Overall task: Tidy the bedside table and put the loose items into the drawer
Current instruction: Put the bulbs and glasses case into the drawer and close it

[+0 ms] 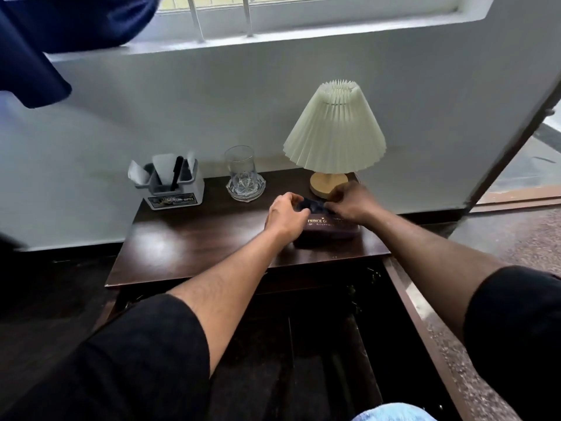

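On the dark wooden bedside table [188, 241] lies a dark box [331, 230] with gold lettering, near the right front edge. My left hand [283, 215] and my right hand [353, 202] both grip a small dark object [312, 205] held just above the box; what it is I cannot tell. The drawer [403, 287] below the table top stands pulled out toward me, its inside dark.
A pleated cream lamp [335, 129] stands at the back right, close behind my right hand. A clear glass [241, 168] on a glass dish sits mid-back. A grey organiser [174, 185] with a pen and papers is back left. A wall and a window ledge lie behind.
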